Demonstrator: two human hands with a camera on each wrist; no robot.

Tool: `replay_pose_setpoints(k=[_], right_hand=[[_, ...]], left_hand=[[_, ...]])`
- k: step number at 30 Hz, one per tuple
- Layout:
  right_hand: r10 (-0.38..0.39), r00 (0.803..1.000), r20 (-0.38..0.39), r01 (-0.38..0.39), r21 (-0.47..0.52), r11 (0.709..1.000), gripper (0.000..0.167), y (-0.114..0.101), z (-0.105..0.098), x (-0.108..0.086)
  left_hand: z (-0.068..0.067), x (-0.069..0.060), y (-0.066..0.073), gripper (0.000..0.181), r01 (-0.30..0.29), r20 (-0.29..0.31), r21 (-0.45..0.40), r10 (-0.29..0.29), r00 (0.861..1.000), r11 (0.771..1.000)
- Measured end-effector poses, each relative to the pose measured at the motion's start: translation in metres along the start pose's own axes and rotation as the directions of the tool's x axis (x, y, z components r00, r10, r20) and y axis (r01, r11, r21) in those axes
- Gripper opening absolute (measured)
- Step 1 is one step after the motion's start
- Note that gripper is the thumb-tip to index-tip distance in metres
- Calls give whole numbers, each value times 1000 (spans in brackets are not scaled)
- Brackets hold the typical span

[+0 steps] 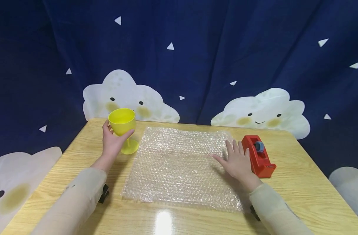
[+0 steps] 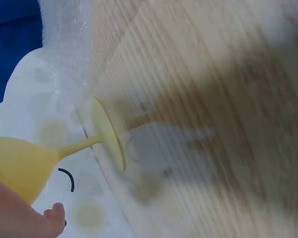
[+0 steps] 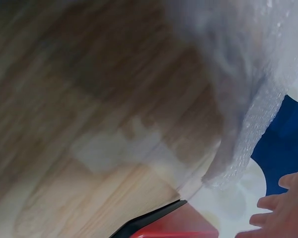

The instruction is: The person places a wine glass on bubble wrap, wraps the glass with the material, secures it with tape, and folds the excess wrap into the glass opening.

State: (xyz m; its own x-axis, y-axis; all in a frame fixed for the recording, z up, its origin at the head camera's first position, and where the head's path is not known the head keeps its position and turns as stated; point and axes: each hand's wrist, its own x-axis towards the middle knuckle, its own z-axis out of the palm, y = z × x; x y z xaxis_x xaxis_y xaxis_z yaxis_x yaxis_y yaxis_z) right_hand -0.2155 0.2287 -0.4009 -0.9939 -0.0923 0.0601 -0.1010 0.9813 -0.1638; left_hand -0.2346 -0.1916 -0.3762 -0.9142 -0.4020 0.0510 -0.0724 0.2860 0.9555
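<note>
A yellow plastic goblet (image 1: 122, 127) stands upright at the left of the table, and my left hand (image 1: 112, 143) grips its bowl between thumb and fingers. The left wrist view shows the goblet's round foot (image 2: 108, 135) at the tabletop; whether it touches the wood I cannot tell. A sheet of clear bubble wrap (image 1: 182, 166) lies flat in the middle. Over its right edge hovers my right hand (image 1: 237, 163), fingers spread and holding nothing. Right beside those fingers sits a red tape dispenser (image 1: 259, 163) with a small blue roll; its red end (image 3: 179, 225) shows in the right wrist view.
The wooden table (image 1: 299, 182) has its far edge against a dark blue curtain (image 1: 196, 49) printed with white clouds and small triangles. A bright light reflection falls on the wood near the front edge.
</note>
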Motion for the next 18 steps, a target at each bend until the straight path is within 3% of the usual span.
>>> replay_pose_setpoints(k=[6,12,18], right_hand=[[7,999,31,-9,59,998,94,8,-1,-2],[77,991,111,-93,146,985,91,15,-3,-2],[89,989,120,-102,109,989,70,23,-4,-3]], left_hand=[[3,4,1,102,-6,0,-5,6,1000,1000],[-1,5,0,96,-1,31,29,0,1000,1000],[-1,5,0,93,-3,17,1,3,1000,1000]])
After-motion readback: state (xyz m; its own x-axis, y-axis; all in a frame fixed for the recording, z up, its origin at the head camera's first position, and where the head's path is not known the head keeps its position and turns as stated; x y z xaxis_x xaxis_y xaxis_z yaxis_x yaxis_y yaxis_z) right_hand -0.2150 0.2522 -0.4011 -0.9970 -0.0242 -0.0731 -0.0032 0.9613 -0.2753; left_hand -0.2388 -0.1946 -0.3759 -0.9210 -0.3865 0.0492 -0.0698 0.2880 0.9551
